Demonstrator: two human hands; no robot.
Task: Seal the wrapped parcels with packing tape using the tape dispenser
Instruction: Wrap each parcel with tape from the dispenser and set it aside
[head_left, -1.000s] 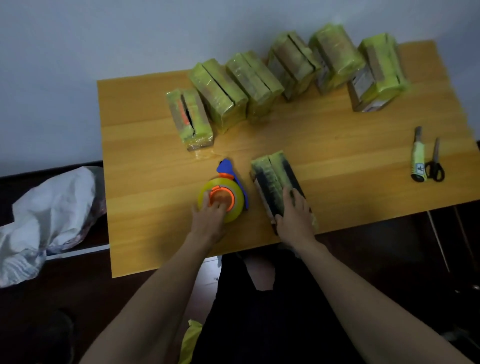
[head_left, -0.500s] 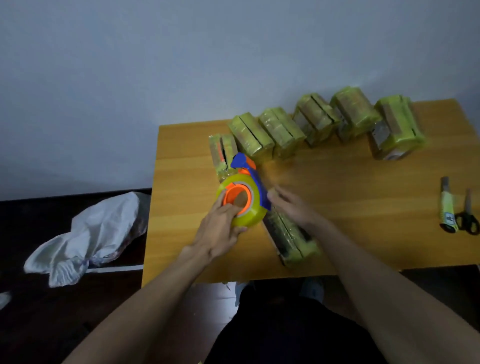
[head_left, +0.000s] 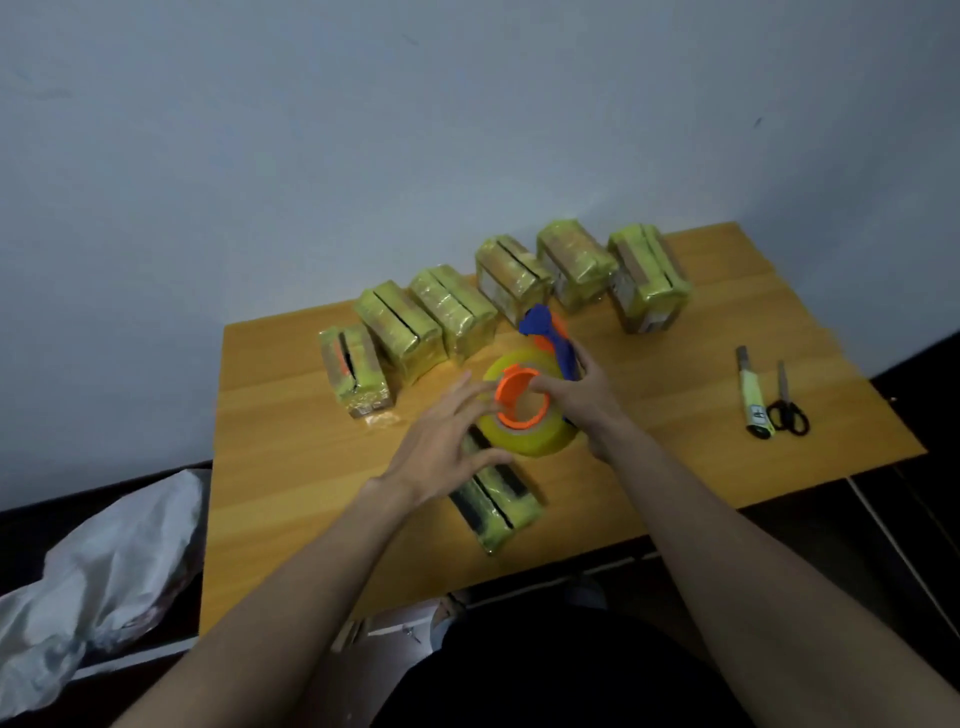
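The right hand (head_left: 576, 400) grips the tape dispenser (head_left: 530, 410) just above the near parcel (head_left: 493, 499) on the desk (head_left: 291, 467); the left hand (head_left: 447, 447), fingers spread, holds nothing. The dispenser looks light and rigid, best held by its blue handle (head_left: 550, 338).

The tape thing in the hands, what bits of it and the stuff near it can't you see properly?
- Tape dispenser, head view: the right hand covers its handle side; the loose tape end cannot be found.
- Parcel under it: its far half is hidden by the tape roll and left hand.
- Writing on the knife by the scissors: too small.
- White bag: cut off by the left edge.
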